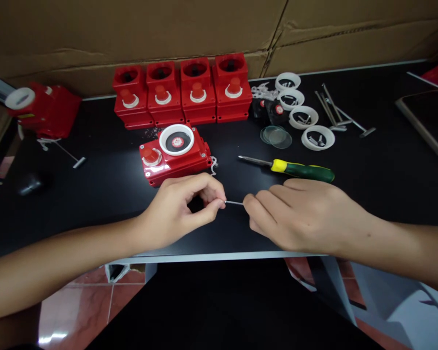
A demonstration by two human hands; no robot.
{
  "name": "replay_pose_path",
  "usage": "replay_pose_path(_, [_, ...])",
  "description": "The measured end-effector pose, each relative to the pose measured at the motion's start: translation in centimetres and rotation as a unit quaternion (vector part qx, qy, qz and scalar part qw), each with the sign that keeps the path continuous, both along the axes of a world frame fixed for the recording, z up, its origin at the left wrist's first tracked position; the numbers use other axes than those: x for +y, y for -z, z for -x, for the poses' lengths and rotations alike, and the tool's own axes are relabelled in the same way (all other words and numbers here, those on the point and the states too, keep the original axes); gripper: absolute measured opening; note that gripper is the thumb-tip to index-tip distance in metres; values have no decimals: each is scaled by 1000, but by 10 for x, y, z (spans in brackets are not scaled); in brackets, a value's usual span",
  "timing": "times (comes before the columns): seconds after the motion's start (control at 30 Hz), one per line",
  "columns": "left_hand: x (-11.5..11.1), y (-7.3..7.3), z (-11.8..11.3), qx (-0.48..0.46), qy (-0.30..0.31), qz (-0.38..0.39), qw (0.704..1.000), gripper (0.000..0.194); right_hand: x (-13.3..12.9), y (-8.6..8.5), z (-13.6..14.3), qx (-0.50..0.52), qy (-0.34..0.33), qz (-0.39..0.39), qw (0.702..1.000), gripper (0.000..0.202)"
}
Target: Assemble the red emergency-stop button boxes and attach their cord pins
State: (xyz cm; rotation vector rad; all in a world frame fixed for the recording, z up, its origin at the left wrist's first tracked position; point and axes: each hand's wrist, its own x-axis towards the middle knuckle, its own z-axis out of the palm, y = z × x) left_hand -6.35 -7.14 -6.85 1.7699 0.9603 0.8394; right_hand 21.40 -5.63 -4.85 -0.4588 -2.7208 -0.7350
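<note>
Red unit (184, 163) on black table (105, 194), just beyond left hand (173, 209), which pinches tip of thin metal rod (234, 202). Rod spans gap between hands. Right hand (299, 214), apart from left, curls round other end; fist hides what's there, probably more rod. Loose pinch could drop rod; uneven pull could bend it. Green-yellow screwdriver (302, 171) just beyond right hand.

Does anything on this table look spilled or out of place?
Yes: pale specks lie scattered on the table between the front box and the row of red boxes behind. They look like spilled debris near that tidy row.
</note>
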Motion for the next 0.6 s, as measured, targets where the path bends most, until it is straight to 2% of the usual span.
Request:
replay_pose_path(0.27, [-4, -2, 1, 109, 24, -46, 993, 12, -4, 7, 2, 0, 12, 9, 1000, 32])
replay_pose_path(0.6, [-7, 1, 1, 128, 33, -228, 965, 16, -3, 5, 1, 4, 10, 23, 1000, 31])
